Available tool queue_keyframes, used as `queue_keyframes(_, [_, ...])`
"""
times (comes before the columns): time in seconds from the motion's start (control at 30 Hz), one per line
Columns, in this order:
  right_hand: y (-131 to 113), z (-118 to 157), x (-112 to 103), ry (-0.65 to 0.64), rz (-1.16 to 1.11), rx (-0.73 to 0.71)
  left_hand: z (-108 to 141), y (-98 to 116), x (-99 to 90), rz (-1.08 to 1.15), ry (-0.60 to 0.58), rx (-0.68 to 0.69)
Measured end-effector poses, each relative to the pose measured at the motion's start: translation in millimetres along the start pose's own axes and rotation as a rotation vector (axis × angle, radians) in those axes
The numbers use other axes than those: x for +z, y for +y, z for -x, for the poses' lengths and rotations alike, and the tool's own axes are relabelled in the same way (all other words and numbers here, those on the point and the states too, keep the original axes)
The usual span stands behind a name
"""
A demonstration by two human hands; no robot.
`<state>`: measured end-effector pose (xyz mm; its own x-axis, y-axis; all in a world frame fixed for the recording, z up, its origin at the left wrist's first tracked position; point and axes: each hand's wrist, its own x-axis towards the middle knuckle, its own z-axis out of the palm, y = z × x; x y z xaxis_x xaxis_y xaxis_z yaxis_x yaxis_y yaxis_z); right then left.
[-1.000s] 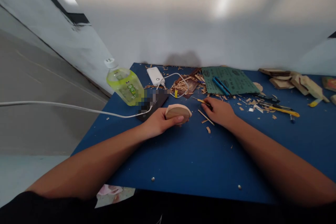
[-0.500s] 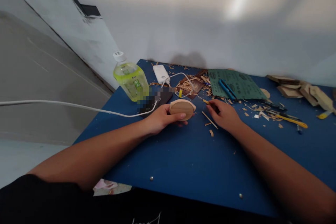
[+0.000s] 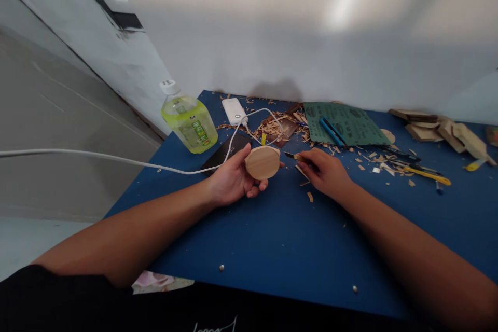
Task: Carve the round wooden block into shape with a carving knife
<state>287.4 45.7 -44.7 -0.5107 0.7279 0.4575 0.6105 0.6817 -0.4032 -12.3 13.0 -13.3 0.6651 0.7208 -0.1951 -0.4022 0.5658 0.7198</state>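
My left hand (image 3: 233, 179) holds a rounded piece of pale wood (image 3: 263, 163) by its edge, the flat face tilted up toward me. My right hand (image 3: 327, 168) is closed around a small craft knife (image 3: 298, 156), and its dark blade points left at the wood. A short gap separates the blade tip from the wood's edge. Below the right fingers lies a thin wood strip (image 3: 303, 183), partly hidden by the hand, with a curled wood shaving (image 3: 310, 197) nearer to me. The knife's handle is mostly covered by my fingers.
A bottle of yellow-green liquid (image 3: 190, 124), a white power bank (image 3: 234, 111) and a dark phone-like slab (image 3: 218, 153) are at left, with a white cable (image 3: 116, 158). Behind are wood shavings (image 3: 272, 127) and green sandpaper (image 3: 348, 124). Wood blocks (image 3: 451, 132) and a yellow-handled tool (image 3: 430, 175) lie right.
My left thumb has come off the wood's face to its edge, and the wood is turned more toward me. The knife in my right hand now points left, closer to the wood.
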Motion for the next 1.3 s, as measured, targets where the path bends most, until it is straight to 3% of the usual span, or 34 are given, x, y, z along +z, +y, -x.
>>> queue_keyframes(0.4, [-2,2,-2,-0.054,-0.025,-0.007,1,-10,-2.1,-0.111,-0.031,0.075])
queue_keyframes(0.63, [-3,3,0,-0.025,0.016,0.017,3,-11,1.8,-0.165,0.029,0.072])
queue_keyframes(0.83, [-13,0,-6,-0.134,-0.007,0.029,1,-17,3.1,-0.392,0.109,0.124])
queue_keyframes(1.0, [-24,-2,-8,-0.175,0.007,0.002,1,-20,5.3,-0.575,0.177,0.087])
queue_keyframes(1.3, [-59,-4,-18,-0.475,0.105,0.012,4,-16,10.3,-0.631,0.114,0.098])
